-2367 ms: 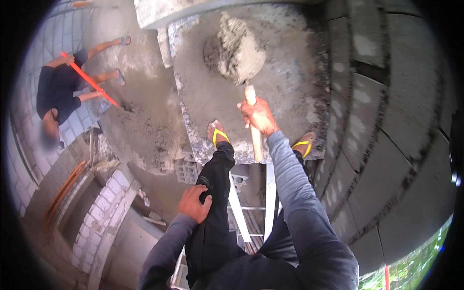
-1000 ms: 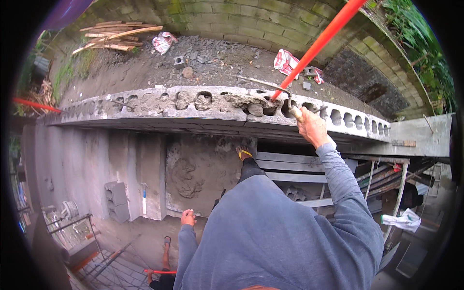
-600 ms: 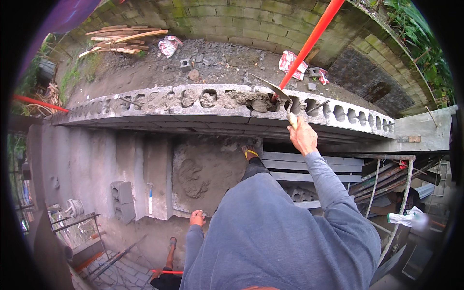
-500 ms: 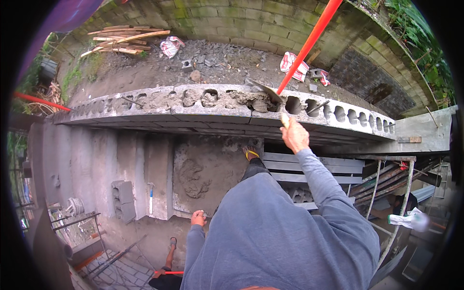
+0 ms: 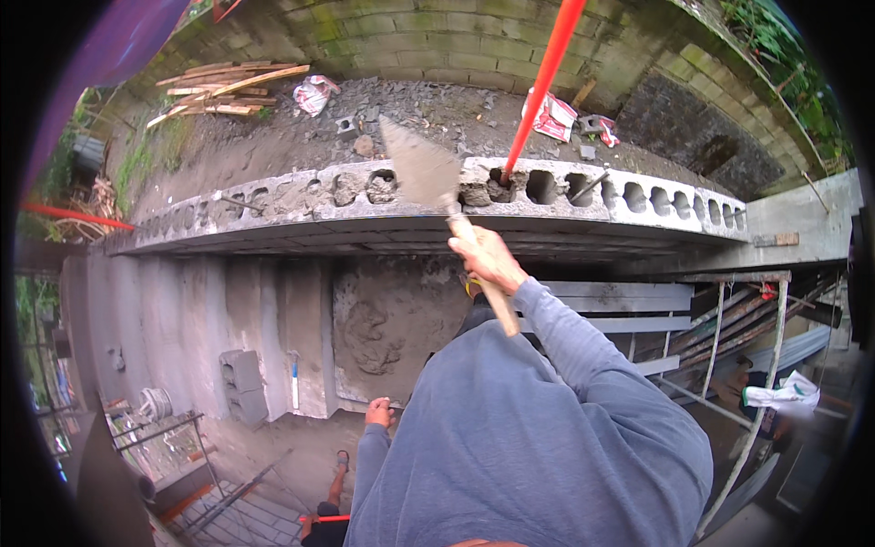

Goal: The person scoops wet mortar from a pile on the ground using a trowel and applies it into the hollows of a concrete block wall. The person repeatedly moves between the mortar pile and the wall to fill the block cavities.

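Note:
My right hand (image 5: 493,260) is closed around the wooden handle of a pointed masonry trowel (image 5: 421,164). The broad blade, smeared grey, points away over the top of a hollow-block wall (image 5: 333,202) and hides a stretch of it. Rough mortar (image 5: 301,191) lies along part of the wall's top, while several block cores to the right of the blade are open. An orange-red pole (image 5: 544,87) rises beside the wall's cores. Lower down, my left hand (image 5: 380,413) hangs with its fingers curled, beside the mortar bed, and nothing shows in it.
Wet mortar (image 5: 378,337) lies on a board near my foot. Left of it are a hammer (image 5: 294,383) and a hollow block (image 5: 241,385) on steps. Steel bars (image 5: 592,187) stick out of the wall. Scaffolding (image 5: 770,356) stands right; another person's leg (image 5: 337,474) shows below.
My right hand has drawn the trowel left and back from the core beside the pole, turning its blade to face upward. My left hand stays low and curled.

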### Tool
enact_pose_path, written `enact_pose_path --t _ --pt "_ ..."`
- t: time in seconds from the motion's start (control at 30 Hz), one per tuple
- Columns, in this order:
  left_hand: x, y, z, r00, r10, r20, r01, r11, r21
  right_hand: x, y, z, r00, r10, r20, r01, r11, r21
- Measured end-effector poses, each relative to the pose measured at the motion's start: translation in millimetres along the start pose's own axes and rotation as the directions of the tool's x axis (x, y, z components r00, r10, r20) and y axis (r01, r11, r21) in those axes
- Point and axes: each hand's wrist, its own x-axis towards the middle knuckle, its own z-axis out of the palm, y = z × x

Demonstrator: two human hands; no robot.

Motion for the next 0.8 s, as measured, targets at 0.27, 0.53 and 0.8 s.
enact_pose_path --t 0.27,0.53,0.8 --pt "16 51 -26 0.995 0.086 -0.056 -0.086 0.996 0.002 60 -1 73 0.916 0.077 0.395 -0.368 0.555 0.746" --pt "2 60 -30 0.99 0.122 -0.068 -0.122 0.992 0.0 77 -3 50 0.974 0.125 0.187 -0.224 0.48 0.848" --pt "-24 5 -10 0.994 0.071 -0.079 -0.073 0.997 -0.024 31 0 -4 0.976 0.193 0.102 -0.218 0.833 0.508"
